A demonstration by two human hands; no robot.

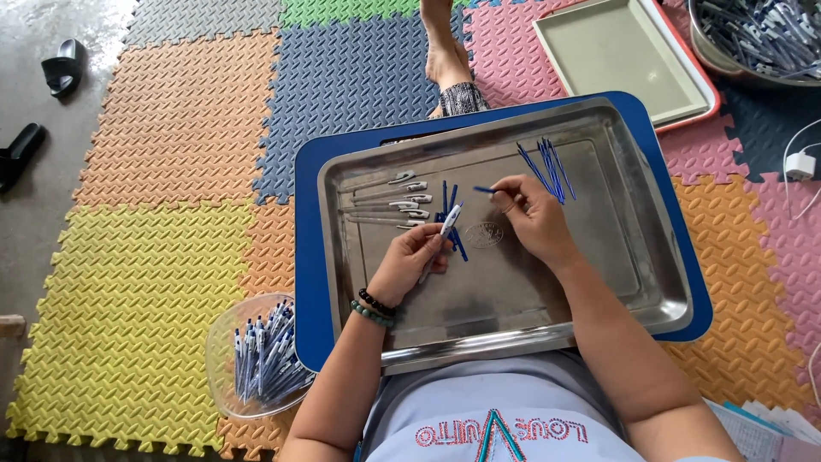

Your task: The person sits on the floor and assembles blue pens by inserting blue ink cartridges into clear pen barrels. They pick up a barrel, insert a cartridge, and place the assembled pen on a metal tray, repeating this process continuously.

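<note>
Observed from my seat on the coloured foam floor mats (171, 214): a steel tray (599, 282) lay across my lap on a blue board (308, 257), and everything below is placed against that tray. Beyond its far right corner sat a pale empty tray (616, 60) and a metal basin of pen parts (761, 38). Off its near left corner stood a clear bowl of assembled pens (261, 355). Inside the tray, a row of clear pen barrels (389, 201) lay toward its left wall, and a loose bunch of blue refills (547, 167) lay near its far wall. My left hand (410, 261), at the tray's centre, was closed around a white pen barrel (449, 221) pointing away from me. My right hand (534, 214), just beside it, pinched a single blue refill (484, 190) between narrow fingertips, its tip aimed leftward.
</note>
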